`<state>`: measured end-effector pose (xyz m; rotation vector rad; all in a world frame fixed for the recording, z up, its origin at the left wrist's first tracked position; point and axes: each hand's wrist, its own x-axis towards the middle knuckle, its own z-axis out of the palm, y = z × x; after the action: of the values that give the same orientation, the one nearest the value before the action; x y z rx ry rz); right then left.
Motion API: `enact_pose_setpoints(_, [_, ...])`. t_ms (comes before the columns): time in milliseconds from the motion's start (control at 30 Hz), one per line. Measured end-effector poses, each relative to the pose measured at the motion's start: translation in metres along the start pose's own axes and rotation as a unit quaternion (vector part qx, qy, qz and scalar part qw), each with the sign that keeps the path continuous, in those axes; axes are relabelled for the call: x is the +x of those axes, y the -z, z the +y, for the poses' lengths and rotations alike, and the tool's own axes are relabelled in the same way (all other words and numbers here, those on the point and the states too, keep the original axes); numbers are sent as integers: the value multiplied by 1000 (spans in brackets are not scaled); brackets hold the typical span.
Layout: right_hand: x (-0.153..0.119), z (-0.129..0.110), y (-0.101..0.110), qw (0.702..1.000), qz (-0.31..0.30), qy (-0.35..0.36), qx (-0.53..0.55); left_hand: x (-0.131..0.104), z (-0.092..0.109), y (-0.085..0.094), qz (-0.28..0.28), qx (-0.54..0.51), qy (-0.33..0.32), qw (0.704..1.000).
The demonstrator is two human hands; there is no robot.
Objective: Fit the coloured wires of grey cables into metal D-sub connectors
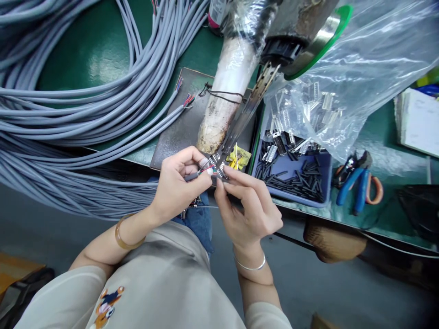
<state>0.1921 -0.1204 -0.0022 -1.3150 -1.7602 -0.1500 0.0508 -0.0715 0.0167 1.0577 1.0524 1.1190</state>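
My left hand (181,183) is closed on the stripped end of a grey cable (192,176), whose thin coloured wires fan out past the thumb. A small metal-pinned connector (219,170) sits at those wires, between my two hands. My right hand (250,208) pinches the connector's right side with thumb and forefinger. Directly above it, the tip of a mounted soldering iron (245,119) points down at the wires. Beside the iron, a pipe wrapped in clear film (228,77) ends just over my left fingertips. Whether the wires touch the pins is too small to tell.
Coiled grey cables (113,109) fill the left. To the right, a blue bin (327,183) contains black sleeves and connectors, partly under a plastic bag (370,68). Blue-handled cutters (356,183) lie further right. A yellow sponge (242,157) and green-rimmed solder spool (324,50) are near the iron.
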Motion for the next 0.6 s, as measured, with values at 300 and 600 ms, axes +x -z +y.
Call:
enact_pose_setpoints(300, [-5, 5, 0, 1000, -17, 20, 3, 1, -8, 6, -32, -5, 57, 998])
enact_pose_setpoints(600, [4, 13, 12, 961, -94, -189, 180, -14, -7, 12, -138, 70, 36, 987])
